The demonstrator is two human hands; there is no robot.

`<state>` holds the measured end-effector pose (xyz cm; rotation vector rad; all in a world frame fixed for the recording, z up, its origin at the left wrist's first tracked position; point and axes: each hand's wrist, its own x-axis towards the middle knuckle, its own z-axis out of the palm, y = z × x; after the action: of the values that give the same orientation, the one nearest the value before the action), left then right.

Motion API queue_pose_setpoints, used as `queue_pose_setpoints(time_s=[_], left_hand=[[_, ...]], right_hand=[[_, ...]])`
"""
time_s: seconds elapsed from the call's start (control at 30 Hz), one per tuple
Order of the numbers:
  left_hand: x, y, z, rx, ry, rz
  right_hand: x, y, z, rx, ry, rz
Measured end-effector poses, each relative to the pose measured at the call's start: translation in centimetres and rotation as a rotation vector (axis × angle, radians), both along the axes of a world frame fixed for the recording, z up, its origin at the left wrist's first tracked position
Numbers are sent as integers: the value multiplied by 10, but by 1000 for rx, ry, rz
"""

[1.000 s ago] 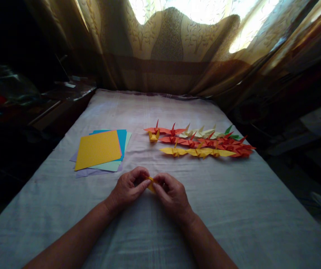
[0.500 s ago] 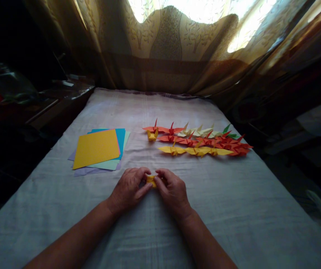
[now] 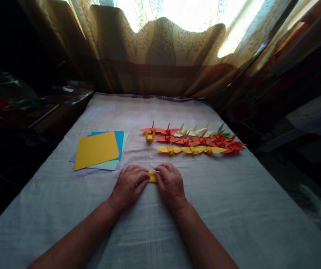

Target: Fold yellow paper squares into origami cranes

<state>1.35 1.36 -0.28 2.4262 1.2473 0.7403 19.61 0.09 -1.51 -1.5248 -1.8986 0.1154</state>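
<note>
A patterned curtain (image 3: 160, 56) hangs across twelve o'clock, lit from behind. Below it stretches the surface (image 3: 233, 209), covered in pale cloth. At ten o'clock from the hands lies a stack of coloured sheets (image 3: 96, 151), a yellow one on top. At one o'clock sit rows of folded paper cranes (image 3: 194, 140) in orange, red, cream, yellow and green, touching one another. The left hand (image 3: 128, 185) and right hand (image 3: 170, 185) rest low on the cloth near the middle, knuckles up. Each grip is closed, fingertips pinching the small yellow folded piece (image 3: 152, 176), which lies between the two hands on the cloth
</note>
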Motion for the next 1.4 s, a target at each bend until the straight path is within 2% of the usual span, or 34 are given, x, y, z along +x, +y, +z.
queue_pose_setpoints(time_s=[0.13,0.27,0.43,0.53,0.67,0.8,0.97,1.1,1.27,1.4], left_hand=[[0,2,2,-35,-40,-9],[1,2,2,-53,-77,7],[1,1,0,-5,-29,26],[0,-1,-4,69,59,22],[-1,-5,-6,186,225,33],[-6,-10,-1,217,379,-37],[-14,-7,4,198,435,-160],[-14,-2,5,203,447,-183],[-6,3,11,205,445,-217],[0,13,18,168,363,-251]], right_hand=[[1,-18,5,43,-110,69],[-3,-35,3,-159,-293,181],[-4,-39,4,-427,-334,234],[-2,-37,10,-498,-336,228],[6,-38,15,-560,-363,154],[18,-40,13,-550,-385,119],[23,-40,13,-545,-414,109],[16,-41,19,-498,-419,74],[5,-44,23,-479,-416,225],[13,-47,22,-449,-409,169]])
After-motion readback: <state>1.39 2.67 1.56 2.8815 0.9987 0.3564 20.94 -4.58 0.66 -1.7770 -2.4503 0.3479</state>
